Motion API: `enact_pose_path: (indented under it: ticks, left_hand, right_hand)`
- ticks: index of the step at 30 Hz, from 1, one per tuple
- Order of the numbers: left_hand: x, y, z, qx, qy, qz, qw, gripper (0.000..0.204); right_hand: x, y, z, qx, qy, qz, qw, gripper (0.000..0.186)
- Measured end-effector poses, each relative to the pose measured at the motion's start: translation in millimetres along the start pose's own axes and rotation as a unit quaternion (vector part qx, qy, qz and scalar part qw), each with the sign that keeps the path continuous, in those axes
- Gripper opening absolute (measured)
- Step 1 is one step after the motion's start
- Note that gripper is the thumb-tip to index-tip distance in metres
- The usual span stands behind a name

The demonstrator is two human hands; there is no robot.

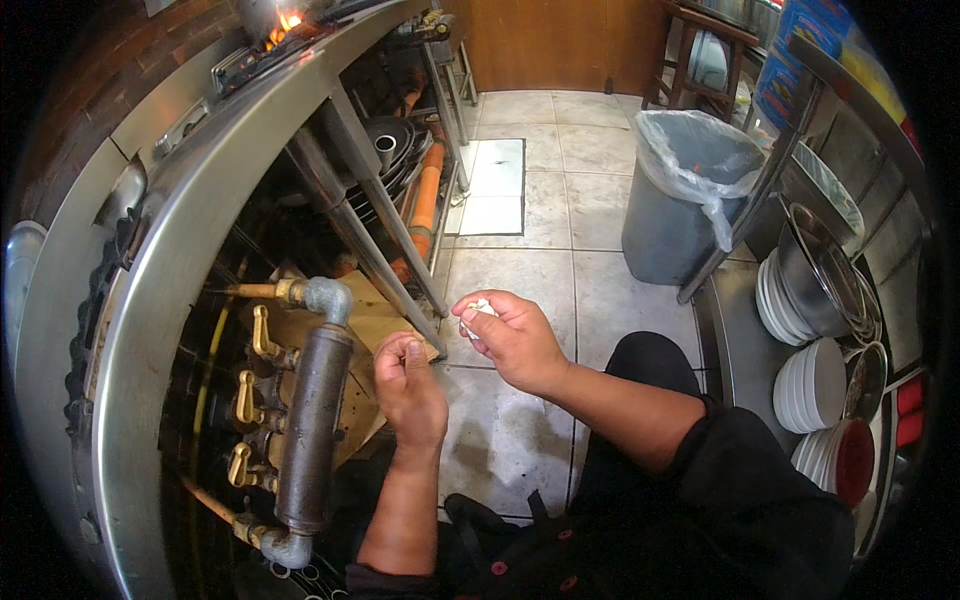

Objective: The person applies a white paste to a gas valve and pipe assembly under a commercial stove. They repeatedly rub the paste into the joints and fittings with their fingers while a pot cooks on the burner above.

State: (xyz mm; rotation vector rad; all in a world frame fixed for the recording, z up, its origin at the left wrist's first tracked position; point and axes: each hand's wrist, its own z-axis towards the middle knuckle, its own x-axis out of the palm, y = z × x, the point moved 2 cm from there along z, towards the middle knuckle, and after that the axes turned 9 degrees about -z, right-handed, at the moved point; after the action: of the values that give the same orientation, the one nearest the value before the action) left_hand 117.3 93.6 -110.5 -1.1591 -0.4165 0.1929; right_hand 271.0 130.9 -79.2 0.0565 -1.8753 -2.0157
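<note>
My right hand is closed on a small white crumpled piece that looks like paper or tissue, showing between thumb and fingers. Just left of it and a little lower, my left hand has its thumb pressed to its curled fingers; whatever it pinches, if anything, is too small to make out. The hands are apart, above the tiled floor. Nearest to my left hand is a dark pipe manifold with brass valves along its side, under the steel stove.
A flame burns on the stove top. Metal legs and an orange pipe stand below it, near flat cardboard. Right: a lined grey bin, a shelf with stacked white plates and metal bowls.
</note>
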Motion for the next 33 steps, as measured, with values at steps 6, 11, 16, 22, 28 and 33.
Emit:
enact_pose_path:
  ticks: [6, 11, 16, 22, 28, 33]
  left_hand:
    - [-38, 5, 27, -0.005, 0.031, 0.016, 0.999, 0.009]
    - [-34, -41, 31, 0.080, 0.179, 0.129, 0.972, 0.005]
    - [-33, -49, 24, 0.064, 0.212, 0.143, 0.964, 0.005]
    - [-41, -16, 15, -0.082, 0.169, -0.020, 0.982, 0.007]
    - [-38, -44, 13, -0.128, 0.171, -0.090, 0.973, 0.010]
    - [-76, -3, 28, -0.130, 0.260, -0.245, 0.925, 0.043]
  right_hand:
    - [-36, 14, 18, 0.018, -0.040, -0.013, 0.999, 0.013]
    - [-49, 8, 27, 0.091, 0.106, -0.058, 0.988, 0.013]
    - [-26, -3, 18, 0.136, 0.268, -0.097, 0.949, 0.024]
    - [-12, 13, 6, 0.095, 0.228, -0.249, 0.936, 0.020]
    - [2, 18, 0, -0.008, 0.171, -0.277, 0.946, 0.013]
    - [15, 23, -1, -0.082, 0.124, -0.355, 0.923, 0.017]
